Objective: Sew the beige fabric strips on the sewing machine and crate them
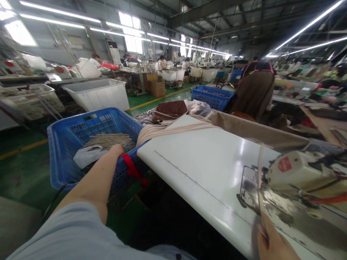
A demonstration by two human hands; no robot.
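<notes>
My left hand [118, 149] reaches over the near rim of a blue plastic basket [61, 144]. Its fingers are hidden behind the hand, beside a bundle of thin beige strips [110, 140] and a white plastic bag [89, 156] inside the basket. At the lower right, my right hand [272, 236] is closed on a narrow beige strip [260, 173], which runs up past the needle area of a sewing machine [290, 171]. Small dark metal shows at those fingers; I cannot make out what it is. More long beige strips [173, 129] drape across the white table [195, 155].
A red band [131, 166] hangs on the basket's near side. Behind the table lie a brown fabric piece [170, 109] and a beige fabric-lined trough [257, 128]. A second blue basket [211, 96] and a white bin [100, 94] stand farther back. Several people work in the distance.
</notes>
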